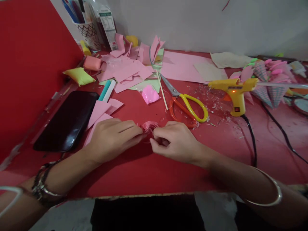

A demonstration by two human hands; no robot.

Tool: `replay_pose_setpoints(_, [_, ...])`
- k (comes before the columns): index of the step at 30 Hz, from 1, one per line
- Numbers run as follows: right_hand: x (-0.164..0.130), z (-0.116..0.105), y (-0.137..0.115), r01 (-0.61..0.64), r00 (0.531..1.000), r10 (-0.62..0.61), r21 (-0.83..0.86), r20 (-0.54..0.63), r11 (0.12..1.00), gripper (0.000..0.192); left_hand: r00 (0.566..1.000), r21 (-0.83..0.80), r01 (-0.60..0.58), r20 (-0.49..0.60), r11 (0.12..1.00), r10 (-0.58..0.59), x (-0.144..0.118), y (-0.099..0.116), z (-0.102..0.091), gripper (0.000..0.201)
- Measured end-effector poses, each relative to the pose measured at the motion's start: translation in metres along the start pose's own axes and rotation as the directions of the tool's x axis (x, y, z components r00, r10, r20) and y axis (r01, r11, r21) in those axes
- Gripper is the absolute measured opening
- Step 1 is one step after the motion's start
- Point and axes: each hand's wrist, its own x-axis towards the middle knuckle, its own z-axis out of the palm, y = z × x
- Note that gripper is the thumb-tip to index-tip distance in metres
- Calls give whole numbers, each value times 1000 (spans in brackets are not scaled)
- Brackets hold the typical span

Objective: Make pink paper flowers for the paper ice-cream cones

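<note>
Pink paper coil [149,126] looking thin, matt; phone [66,120] showing glossy glass; scissors [185,104] shining metal blades, plastic handles.

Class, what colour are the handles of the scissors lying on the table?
Yellow and orange handles, seen in the head view.

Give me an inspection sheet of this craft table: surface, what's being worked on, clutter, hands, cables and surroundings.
Surface: red table, paper scraps near the glue gun.
Job's things: pink paper curl, pinched between both hands.
Clutter: scissors, phone, pink paper pile, stick, pen cup, paper cones.
Hands: left hand and right hand, fingers closed on the curl.
Cables: black cords from the glue gun, running off the table's near edge.
Surroundings: white wall, red board at left.
</note>
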Motion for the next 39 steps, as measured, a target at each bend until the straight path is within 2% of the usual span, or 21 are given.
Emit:
replay_pose_setpoints(3, [1, -7, -2, -10, 992, 22, 102, -122, 995, 22, 1000, 9, -17, 9, 1000, 17, 2, -1, -1, 28])
replay_pose_setpoints(6, [3, -12, 1, -39, 970, 73, 149, -232, 988, 7, 998, 20, -49, 30, 999, 49, 3, -2, -3, 26])
replay_pose_setpoints(7, [3, -13, 3, -34, 971, 71, 163, -229, 986, 16, 997, 34, -69, 26, 997, 68, 3, -3, -4, 25])
replay_pose_setpoints(9, [3, -15, 8, 0, 990, 28, 200, -138, 980, 42, 991, 78, -131, 14, 988, 130, 5, -4, -7, 22])
replay_pose_setpoints(11, [3, -16, 13, 45, 999, -47, 232, 2, 972, 59, 976, 130, -217, -2, 968, 219, 6, -5, -11, 22])
replay_pose_setpoints(13, [3, -18, 17, 91, 986, -121, 236, 116, 967, 60, 958, 165, -282, -5, 945, 287, 7, -6, -14, 24])
replay_pose_setpoints(15, [3, -20, 19, 125, 973, -164, 223, 164, 967, 54, 949, 172, -306, -22, 936, 314, 7, -7, -15, 25])
replay_pose_setpoints(21, [4, -23, 18, 125, 968, -165, 208, 188, 970, 38, 964, 72, -253, -60, 965, 258, 5, -7, -14, 22])
replay_pose_setpoints(26, [4, -23, 17, 95, 960, -156, 251, 232, 963, 37, 984, -45, -173, -55, 984, 171, 4, -6, -12, 18])
replay_pose_setpoints(29, [4, -22, 18, 92, 959, -157, 262, 238, 961, 37, 986, -68, -163, -59, 984, 159, 4, -6, -11, 15])
replay_pose_setpoints(34, [4, -19, 16, 75, 964, -136, 257, 227, 963, 31, 991, -76, -128, -59, 989, 124, 4, -6, -9, 13])
replay_pose_setpoints(39, [4, -14, 12, 48, 982, -99, 301, 159, 952, 26, 997, -126, -62, -47, 990, 57, 5, -5, -6, 12])
